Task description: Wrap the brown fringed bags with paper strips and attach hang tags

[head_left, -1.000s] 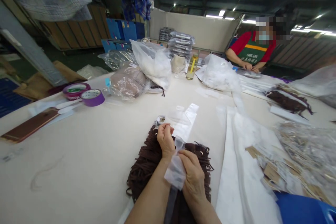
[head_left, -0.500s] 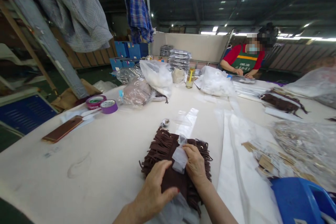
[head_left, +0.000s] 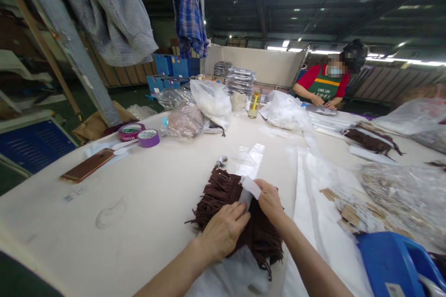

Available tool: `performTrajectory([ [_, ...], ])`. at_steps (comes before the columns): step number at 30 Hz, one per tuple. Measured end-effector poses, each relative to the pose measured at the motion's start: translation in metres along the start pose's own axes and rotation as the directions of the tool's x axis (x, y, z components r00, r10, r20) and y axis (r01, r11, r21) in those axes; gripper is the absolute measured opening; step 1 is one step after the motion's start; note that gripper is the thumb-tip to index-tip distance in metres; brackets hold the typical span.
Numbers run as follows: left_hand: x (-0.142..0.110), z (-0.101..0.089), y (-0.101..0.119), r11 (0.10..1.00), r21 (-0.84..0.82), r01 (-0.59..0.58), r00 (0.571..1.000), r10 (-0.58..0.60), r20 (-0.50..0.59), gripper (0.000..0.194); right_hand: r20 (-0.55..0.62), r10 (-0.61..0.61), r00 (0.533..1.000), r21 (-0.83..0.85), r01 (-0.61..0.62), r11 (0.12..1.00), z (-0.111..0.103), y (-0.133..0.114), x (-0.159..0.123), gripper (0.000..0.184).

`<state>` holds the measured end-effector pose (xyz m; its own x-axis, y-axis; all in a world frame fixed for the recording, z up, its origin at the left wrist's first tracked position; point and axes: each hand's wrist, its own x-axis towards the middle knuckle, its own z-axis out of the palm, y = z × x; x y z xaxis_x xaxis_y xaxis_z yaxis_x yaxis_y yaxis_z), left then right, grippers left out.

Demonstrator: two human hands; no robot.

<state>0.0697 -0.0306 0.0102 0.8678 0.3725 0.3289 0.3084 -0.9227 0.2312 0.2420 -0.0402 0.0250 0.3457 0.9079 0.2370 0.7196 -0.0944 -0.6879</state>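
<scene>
A dark brown fringed bag (head_left: 223, 185) lies on the table in front of me, long fringes spreading at both sides. Across its middle runs a translucent white strip (head_left: 251, 187), seemingly thin plastic or tissue. My right hand (head_left: 271, 200) pinches the strip's upper end, raised a little off the bag. My left hand (head_left: 225, 227) is closed at the strip's lower part, resting over the bag; its fingertips are partly hidden. White translucent sheeting (head_left: 237, 269) lies beneath the bag's near side.
Left on the table are tape rolls (head_left: 148, 138) and a phone (head_left: 87, 165). Plastic bags (head_left: 211, 102) and a yellow bottle (head_left: 254, 105) stand behind. At right are loose tags (head_left: 351, 216), a blue bin (head_left: 390, 260) and another fringed bag (head_left: 369, 140). A co-worker (head_left: 324, 86) works across the table.
My left hand has gone from spread fingers beside the strip to closed fingers on it. My right hand has moved slightly right and up, lifting the strip's upper end.
</scene>
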Motion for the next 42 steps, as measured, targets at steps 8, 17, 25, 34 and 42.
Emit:
performTrajectory([
  [8,-0.014,0.02,0.0,0.999,0.022,0.039,0.999,-0.039,-0.036,0.039,-0.141,0.147,0.979,-0.119,-0.164,0.979,-0.022,0.007,0.093,0.028],
  [17,-0.013,0.021,-0.001,0.997,-0.016,0.071,0.997,-0.071,-0.007,0.039,-0.163,0.108,0.981,-0.114,-0.127,0.985,-0.03,-0.005,0.119,0.03],
  [25,-0.01,0.015,0.0,0.994,-0.081,0.068,0.995,-0.073,-0.071,0.035,0.018,-0.19,0.982,0.034,0.189,0.981,-0.017,-0.018,-0.024,0.028],
  [34,-0.02,0.028,-0.005,0.979,-0.199,-0.048,0.927,-0.03,-0.374,0.024,-0.085,-0.625,0.776,-0.222,0.597,0.771,0.017,0.002,-0.087,0.043],
  [42,-0.02,0.022,-0.005,0.985,-0.138,-0.107,0.932,0.051,-0.359,0.031,-0.066,-0.734,0.676,-0.314,0.684,0.659,0.019,-0.005,-0.096,0.04],
])
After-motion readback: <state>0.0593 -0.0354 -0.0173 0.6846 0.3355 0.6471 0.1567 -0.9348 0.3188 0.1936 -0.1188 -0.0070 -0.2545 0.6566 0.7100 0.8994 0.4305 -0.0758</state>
